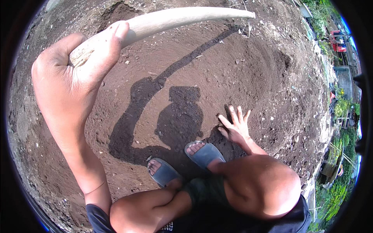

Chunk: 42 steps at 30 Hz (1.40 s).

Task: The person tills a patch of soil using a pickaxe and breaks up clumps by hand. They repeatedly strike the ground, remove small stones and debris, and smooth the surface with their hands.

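Note:
Raised at the upper left, my left hand (pixel 78 55) is closed around the thick near end of a pale wooden handle (pixel 174 18). The handle curves across the top of the view, tapering towards the right; whether a tool head is fixed to it I cannot tell. Low at the right, my right hand (pixel 237 125) lies with spread fingers on the dark loose soil (pixel 221 84), holding nothing that I can see. Some soil clings to its fingertips. My crouched knees and feet in grey-blue slide sandals (pixel 204 153) are below the hands.
Shadows of my head, arm and the handle fall on the soil. A thin wire or dry stem (pixel 249 30) stands near the handle's far end. Small pale bits dot the ground. Green plants (pixel 335 201), a red item (pixel 338 42) and a grey block wall (pixel 344 81) line the right edge.

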Each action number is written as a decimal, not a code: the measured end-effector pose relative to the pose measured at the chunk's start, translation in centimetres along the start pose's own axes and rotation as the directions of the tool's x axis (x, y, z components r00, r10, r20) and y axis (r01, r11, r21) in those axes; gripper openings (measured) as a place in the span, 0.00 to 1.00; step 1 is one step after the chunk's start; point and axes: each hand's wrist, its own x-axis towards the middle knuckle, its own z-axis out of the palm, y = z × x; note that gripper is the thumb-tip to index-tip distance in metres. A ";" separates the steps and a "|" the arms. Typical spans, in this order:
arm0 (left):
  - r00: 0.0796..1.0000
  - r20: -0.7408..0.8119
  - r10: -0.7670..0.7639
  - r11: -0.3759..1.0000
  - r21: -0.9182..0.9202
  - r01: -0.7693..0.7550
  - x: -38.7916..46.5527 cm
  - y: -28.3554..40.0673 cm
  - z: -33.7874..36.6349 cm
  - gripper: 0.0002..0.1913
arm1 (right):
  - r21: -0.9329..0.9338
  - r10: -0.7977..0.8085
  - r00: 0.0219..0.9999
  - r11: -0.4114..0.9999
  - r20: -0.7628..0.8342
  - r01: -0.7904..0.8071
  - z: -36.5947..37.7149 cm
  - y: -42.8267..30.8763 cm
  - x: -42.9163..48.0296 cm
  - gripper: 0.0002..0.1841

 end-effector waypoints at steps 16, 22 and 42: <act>0.994 -0.075 -0.084 0.995 0.054 0.088 0.3 -0.6 0.3 0.22 | 0.124 0.255 0.961 0.962 -0.105 -0.242 2.6 3.6 11.1 0.38; 0.993 -0.054 -0.110 0.993 0.037 0.112 0.2 -0.7 0.0 0.21 | 0.090 0.470 0.870 0.882 -0.149 -0.462 3.5 12.9 16.4 0.40; 0.926 -0.321 -0.197 0.963 -0.240 0.121 0.8 3.8 2.2 0.25 | 0.272 0.226 0.960 0.925 0.168 -0.265 2.1 4.1 10.4 0.55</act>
